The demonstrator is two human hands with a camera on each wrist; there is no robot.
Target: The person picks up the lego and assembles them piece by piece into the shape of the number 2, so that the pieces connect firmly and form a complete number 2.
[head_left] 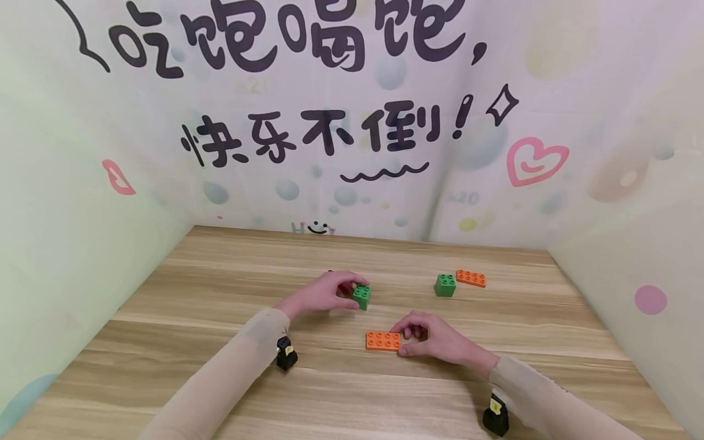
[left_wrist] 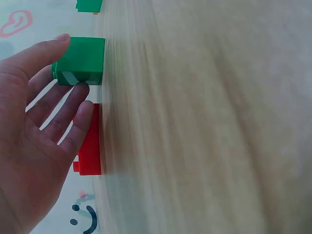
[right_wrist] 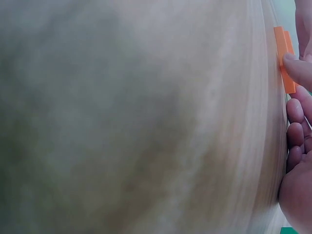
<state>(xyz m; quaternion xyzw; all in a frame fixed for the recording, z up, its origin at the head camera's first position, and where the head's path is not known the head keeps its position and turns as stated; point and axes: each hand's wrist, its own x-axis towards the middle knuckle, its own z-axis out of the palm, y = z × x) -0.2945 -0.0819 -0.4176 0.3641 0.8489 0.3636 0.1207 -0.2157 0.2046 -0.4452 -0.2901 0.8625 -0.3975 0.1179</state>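
Observation:
My left hand [head_left: 327,292] pinches a green brick [head_left: 362,296] between thumb and fingers, left of the table's middle. In the left wrist view its thumb lies on the near face of the green brick [left_wrist: 84,58], with fingertips along the other side. Beyond those fingers is a red brick [left_wrist: 91,146], mostly hidden by the hand in the head view. Nearer the front, my right hand [head_left: 440,339] grips the right end of a flat orange brick [head_left: 383,341], studs up. The right wrist view has the thumb against this orange brick [right_wrist: 282,58], other fingers curled beside it.
Farther back on the right, a second green brick [head_left: 445,285] stands close to another flat orange brick [head_left: 471,278]. A wooden table [head_left: 231,269] carries everything. Printed cloth walls [head_left: 352,208] rise along its back and sides. Black devices [head_left: 496,415] hang at both wrists.

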